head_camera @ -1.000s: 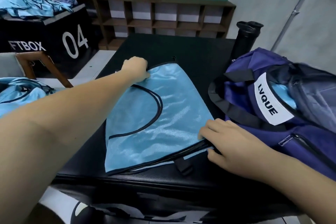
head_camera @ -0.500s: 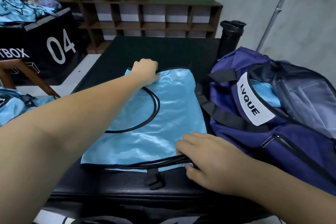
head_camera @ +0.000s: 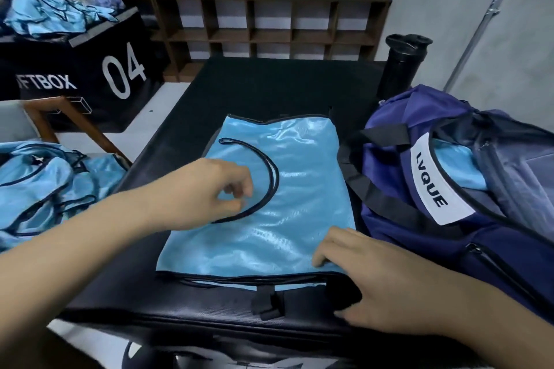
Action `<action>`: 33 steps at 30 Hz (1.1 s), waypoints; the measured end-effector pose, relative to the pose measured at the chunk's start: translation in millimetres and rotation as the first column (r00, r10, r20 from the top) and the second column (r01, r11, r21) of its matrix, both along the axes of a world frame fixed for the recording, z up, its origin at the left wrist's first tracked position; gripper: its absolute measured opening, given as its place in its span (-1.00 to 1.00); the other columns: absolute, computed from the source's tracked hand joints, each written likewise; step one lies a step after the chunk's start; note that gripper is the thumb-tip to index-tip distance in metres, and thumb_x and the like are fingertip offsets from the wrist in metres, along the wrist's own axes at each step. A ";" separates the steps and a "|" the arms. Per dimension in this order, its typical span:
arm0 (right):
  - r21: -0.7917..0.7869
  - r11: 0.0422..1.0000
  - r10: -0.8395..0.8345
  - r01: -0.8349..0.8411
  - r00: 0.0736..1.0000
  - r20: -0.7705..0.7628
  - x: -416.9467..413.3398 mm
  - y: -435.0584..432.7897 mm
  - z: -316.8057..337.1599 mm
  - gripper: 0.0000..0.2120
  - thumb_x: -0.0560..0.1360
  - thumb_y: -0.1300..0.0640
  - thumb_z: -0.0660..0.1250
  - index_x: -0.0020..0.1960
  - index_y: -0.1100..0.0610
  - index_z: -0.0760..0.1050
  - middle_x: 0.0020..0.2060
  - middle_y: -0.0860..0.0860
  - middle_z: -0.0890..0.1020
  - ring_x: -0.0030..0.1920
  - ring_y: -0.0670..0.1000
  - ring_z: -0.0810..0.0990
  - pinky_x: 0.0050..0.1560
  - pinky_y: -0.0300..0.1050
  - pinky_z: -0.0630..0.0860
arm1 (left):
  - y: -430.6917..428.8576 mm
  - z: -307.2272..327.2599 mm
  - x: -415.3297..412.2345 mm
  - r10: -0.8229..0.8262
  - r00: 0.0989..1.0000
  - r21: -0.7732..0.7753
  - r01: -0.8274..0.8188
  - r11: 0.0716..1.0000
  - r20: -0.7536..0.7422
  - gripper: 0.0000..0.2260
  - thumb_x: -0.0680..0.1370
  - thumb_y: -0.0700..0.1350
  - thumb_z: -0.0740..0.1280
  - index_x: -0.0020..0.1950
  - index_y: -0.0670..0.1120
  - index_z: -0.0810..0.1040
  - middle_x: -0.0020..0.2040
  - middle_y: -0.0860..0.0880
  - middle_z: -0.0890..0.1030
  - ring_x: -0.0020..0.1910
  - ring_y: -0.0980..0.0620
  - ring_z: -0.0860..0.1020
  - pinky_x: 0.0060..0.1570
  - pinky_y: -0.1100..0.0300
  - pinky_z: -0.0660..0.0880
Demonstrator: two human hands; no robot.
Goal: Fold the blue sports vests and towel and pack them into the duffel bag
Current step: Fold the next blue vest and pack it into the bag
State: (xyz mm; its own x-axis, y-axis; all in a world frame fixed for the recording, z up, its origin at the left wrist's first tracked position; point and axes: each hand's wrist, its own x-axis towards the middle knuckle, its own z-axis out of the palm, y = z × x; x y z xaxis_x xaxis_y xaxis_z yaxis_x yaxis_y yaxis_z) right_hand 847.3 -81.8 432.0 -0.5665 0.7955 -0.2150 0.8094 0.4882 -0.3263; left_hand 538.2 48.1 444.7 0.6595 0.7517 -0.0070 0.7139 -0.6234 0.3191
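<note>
Only the person's forearms and hands show. The left hand (head_camera: 207,192) and the right hand (head_camera: 377,281) are bare, and both forearms are bare skin from the wrists to where the view's lower corners cut them off.

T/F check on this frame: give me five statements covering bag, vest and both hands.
1. The duffel bag is zipped shut. False: it gapes open, with a light blue cloth inside.
2. A blue vest lies spread flat on the black table. True.
3. The right hand rests at the vest's near right corner. True.
4. The left hand is reaching into the bag. False: it is over the vest, fingers loosely curled, holding nothing visible.
5. A black bottle stands behind the bag. True.
</note>
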 end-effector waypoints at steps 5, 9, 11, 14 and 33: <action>0.054 0.998 -0.016 0.012 0.997 0.078 -5.5 10.2 -1.9 -0.80 0.52 -0.02 0.34 0.00 -0.13 0.30 0.00 -0.15 0.36 0.02 -0.12 0.40 0.08 -0.04 0.46 | -45.4 -9.7 -31.8 -0.047 0.999 -0.091 0.046 0.995 -0.011 -0.84 0.51 0.19 0.44 0.04 0.22 0.56 0.00 0.24 0.60 0.06 0.17 0.59 0.10 0.19 0.53; 0.081 0.997 -0.019 0.003 0.981 0.193 -13.8 5.0 -0.1 -0.81 0.53 0.00 0.31 0.00 -0.08 0.29 -0.02 -0.12 0.37 0.03 -0.07 0.41 0.07 -0.01 0.46 | -58.9 -18.7 -48.1 -0.049 0.999 -0.130 0.047 0.990 -0.012 -0.78 0.43 0.20 0.50 0.00 0.21 0.57 0.01 0.20 0.59 0.06 0.12 0.57 0.09 0.16 0.53; 0.099 0.995 -0.024 0.002 0.973 0.231 -18.8 0.4 1.4 -0.80 0.52 0.00 0.31 0.00 -0.07 0.27 -0.05 -0.12 0.37 0.04 0.00 0.45 0.08 0.03 0.46 | -65.1 -21.8 -53.4 -0.051 0.998 -0.140 0.044 0.989 -0.048 -0.74 0.40 0.23 0.53 -0.01 0.21 0.57 0.00 0.21 0.58 0.05 0.13 0.57 0.07 0.15 0.52; 0.128 0.992 -0.033 -0.002 0.963 0.269 -24.0 -5.0 2.3 -0.76 0.51 -0.02 0.32 -0.01 -0.09 0.23 -0.09 -0.13 0.32 0.07 0.04 0.48 0.06 0.03 0.45 | -72.4 -27.6 -61.1 -0.052 0.994 -0.098 0.043 0.994 -0.092 -0.72 0.38 0.21 0.50 -0.02 0.18 0.53 -0.04 0.21 0.56 0.01 0.16 0.55 0.04 0.12 0.53; 0.177 0.977 -0.145 0.116 0.976 0.163 -20.9 2.6 3.8 -0.83 0.48 0.00 0.36 -0.12 0.01 0.37 -0.16 -0.07 0.50 -0.10 0.02 0.50 -0.07 0.06 0.49 | -66.2 -31.4 -59.9 -0.016 0.993 -0.019 0.014 1.000 -0.116 -0.83 0.39 0.17 0.30 -0.16 0.11 0.46 -0.10 0.15 0.52 -0.12 0.11 0.53 -0.07 0.04 0.53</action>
State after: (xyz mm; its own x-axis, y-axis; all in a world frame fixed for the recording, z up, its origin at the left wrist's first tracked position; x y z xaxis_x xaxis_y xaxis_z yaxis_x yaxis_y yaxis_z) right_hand 826.4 -79.2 435.8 -0.4207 0.8929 -0.1601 0.9069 0.4097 -0.0982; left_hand 478.4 -18.1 413.2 0.6647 0.7408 -0.0972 0.7372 -0.6293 0.2460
